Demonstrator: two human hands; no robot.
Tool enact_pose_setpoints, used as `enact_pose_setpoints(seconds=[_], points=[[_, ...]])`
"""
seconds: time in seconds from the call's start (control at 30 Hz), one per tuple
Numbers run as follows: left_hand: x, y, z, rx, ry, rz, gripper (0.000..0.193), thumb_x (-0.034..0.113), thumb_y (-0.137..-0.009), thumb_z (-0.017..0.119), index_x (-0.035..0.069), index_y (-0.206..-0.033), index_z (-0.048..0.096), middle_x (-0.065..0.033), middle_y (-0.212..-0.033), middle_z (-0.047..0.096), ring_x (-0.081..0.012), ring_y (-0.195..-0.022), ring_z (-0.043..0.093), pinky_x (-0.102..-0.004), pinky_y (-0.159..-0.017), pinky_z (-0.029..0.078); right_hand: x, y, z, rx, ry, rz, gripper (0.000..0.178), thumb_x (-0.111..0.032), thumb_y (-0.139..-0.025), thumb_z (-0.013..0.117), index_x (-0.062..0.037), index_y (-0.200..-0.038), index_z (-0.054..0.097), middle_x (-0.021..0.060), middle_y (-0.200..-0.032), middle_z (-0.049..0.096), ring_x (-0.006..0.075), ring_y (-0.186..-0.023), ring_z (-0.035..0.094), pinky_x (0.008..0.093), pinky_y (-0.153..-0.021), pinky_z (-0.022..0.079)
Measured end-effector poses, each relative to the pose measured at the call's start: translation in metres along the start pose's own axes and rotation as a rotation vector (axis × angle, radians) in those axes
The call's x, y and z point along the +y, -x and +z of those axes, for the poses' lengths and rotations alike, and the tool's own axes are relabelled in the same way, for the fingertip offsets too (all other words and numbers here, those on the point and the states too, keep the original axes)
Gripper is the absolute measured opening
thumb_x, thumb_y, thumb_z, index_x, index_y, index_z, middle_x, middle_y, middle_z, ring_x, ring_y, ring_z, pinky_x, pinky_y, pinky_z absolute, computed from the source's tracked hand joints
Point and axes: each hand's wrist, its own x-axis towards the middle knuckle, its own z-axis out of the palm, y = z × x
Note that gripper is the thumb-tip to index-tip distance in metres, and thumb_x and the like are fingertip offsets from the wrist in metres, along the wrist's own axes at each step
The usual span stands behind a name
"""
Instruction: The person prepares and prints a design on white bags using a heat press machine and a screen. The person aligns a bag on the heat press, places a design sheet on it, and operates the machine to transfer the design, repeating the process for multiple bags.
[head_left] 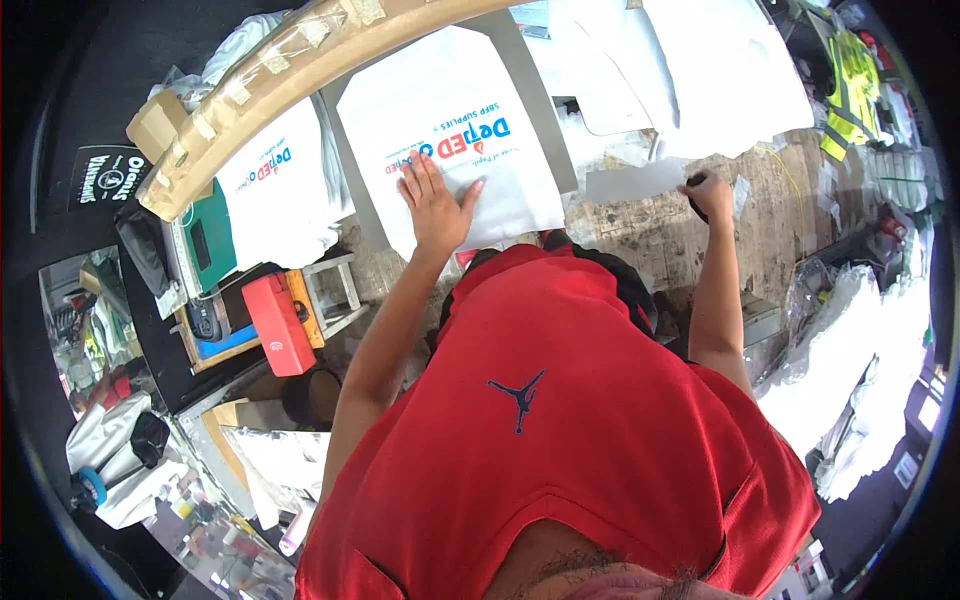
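A white bag-like piece [420, 85] with blue and red printed lettering lies flat on a grey board [545, 110] in front of me. My left hand [437, 208] rests palm down on its lower part, fingers spread beside the print. Off to the right, my right hand [711, 194] is closed, pinching the end of a thin, pale translucent sheet [632, 183]. That sheet hangs apart from the white piece. A dark patch shows inside the right fist; what it is I cannot make out.
A similar printed white piece [275, 185] lies at the left, under a curved, taped brown beam [265, 75]. White sheets [740, 75] cover the far right. Nearer left are a red case [277, 325] and a green panel [208, 238]. White material [845, 375] is heaped at right.
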Motion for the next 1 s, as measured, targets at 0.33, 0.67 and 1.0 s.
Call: enact_pose_setpoints(seconds=[0.33, 0.67, 1.0], points=[[0.028, -0.041, 0.012, -0.081, -0.005, 0.044, 0.100, 0.065, -0.094, 0.052, -0.007, -0.156, 0.019, -0.0246, -0.165, 0.015, -0.0405, -0.154, 0.009, -0.0539, -0.124, 0.006, -0.118, -0.053, -0.009, 0.225, -0.554, -0.205, 0.045, -0.040, -0.078, 0.077, -0.0078, -0.109, 0.074, 0.0224, -0.106, 0.073, 0.0365, -0.101, 0.070, 0.0402, -0.090, 0.054], [-0.103, 0.065, -0.011, 0.269, 0.162, -0.593, 0.092, 0.055, -0.096, 0.059, -0.011, -0.151, 0.026, -0.0294, -0.158, 0.026, -0.0425, -0.147, 0.024, -0.0552, -0.120, 0.017, -0.147, -0.027, -0.018, -0.433, -0.392, -0.405, 0.068, -0.066, -0.089, 0.061, -0.0048, -0.114, 0.072, 0.0161, -0.108, 0.071, 0.0313, -0.101, 0.067, 0.0457, -0.089, 0.052], [-0.088, 0.155, 0.006, -0.034, 1.901, -0.910, 0.039, 0.025, -0.095, 0.069, 0.006, -0.128, 0.059, -0.0072, -0.130, 0.064, -0.0224, -0.125, 0.057, -0.0487, -0.112, 0.040, -0.210, 0.122, 0.070, -0.771, -0.995, -0.174, 0.044, -0.035, -0.099, 0.065, 0.0051, -0.117, 0.065, 0.0117, -0.101, 0.073, 0.0169, -0.084, 0.069, 0.0306, -0.073, 0.055]])
